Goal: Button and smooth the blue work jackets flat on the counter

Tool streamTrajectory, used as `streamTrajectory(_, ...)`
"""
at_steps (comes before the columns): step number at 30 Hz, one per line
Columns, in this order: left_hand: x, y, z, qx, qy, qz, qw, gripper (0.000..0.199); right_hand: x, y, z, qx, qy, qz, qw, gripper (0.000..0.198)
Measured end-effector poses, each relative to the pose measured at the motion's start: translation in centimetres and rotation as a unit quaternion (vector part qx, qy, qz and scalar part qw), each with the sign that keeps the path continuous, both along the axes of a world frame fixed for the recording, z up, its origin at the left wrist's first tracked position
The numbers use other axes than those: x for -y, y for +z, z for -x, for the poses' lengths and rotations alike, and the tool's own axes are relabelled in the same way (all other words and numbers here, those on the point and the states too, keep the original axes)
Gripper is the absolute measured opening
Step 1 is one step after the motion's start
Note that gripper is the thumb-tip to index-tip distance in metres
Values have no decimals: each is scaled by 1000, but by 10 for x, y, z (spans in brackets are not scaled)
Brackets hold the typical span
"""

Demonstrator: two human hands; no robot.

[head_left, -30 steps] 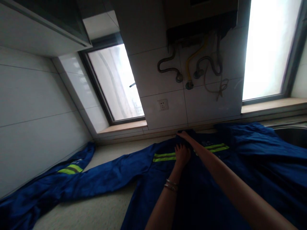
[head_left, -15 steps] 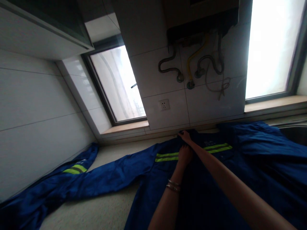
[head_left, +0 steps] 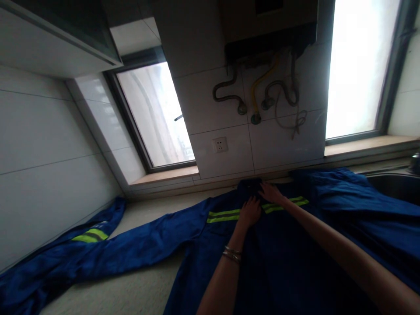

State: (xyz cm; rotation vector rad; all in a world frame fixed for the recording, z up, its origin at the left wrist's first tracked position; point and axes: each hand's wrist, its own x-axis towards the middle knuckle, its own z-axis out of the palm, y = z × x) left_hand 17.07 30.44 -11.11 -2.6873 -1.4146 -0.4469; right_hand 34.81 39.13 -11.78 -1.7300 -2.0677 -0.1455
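A dark blue work jacket (head_left: pixel 285 249) with yellow-green reflective stripes lies spread over the counter, its collar toward the wall. My left hand (head_left: pixel 251 212) rests on the jacket's front just below the collar, fingers extended on the cloth; bracelets circle that wrist. Close by on the right, my right hand (head_left: pixel 271 193) touches the cloth beside the collar (head_left: pixel 248 185), its fingers stretched out. One sleeve (head_left: pixel 141 247) reaches across the counter to the left, while bunched blue cloth (head_left: pixel 341 188) lies on the right.
A pale counter (head_left: pixel 144 286) runs along the tiled wall. At the right edge are a dark sink (head_left: pixel 390 183) and part of a tap (head_left: pixel 416 162). Above hang a water heater (head_left: pixel 269 26) with hoses, a socket (head_left: pixel 219 145), and two windows. A cabinet (head_left: pixel 62 48) juts out upper left.
My right hand has moved right and slightly down from the collar, away from my left hand, and its fingers have spread. The left hand's fingers have straightened. The view has shifted slightly right.
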Motion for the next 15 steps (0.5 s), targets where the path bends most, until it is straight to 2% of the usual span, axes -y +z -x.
streamTrajectory(4, -3, -3, 1, -9, 10, 4, 1000, 44, -5, -14, -1, 33, 13, 80, 996, 56)
streamTrajectory(7, -3, -2, 1, -13, 20, 2, 1000, 44, -12, -12, 0, 24, 2, 89, 996, 60)
streamTrajectory(10, -1, 0, 1, -6, 18, -3, 1000, 43, -13, -10, 2, 4, -19, 63, 998, 59)
streamTrajectory(12, -1, 1, 1, 15, 29, -24, 999, 44, -10, -8, 3, -14, -38, 17, 999, 54)
streamTrajectory(15, 1, 2, 0, 57, 95, -77, 991, 46, -7, -2, 9, -39, -27, -69, 997, 45)
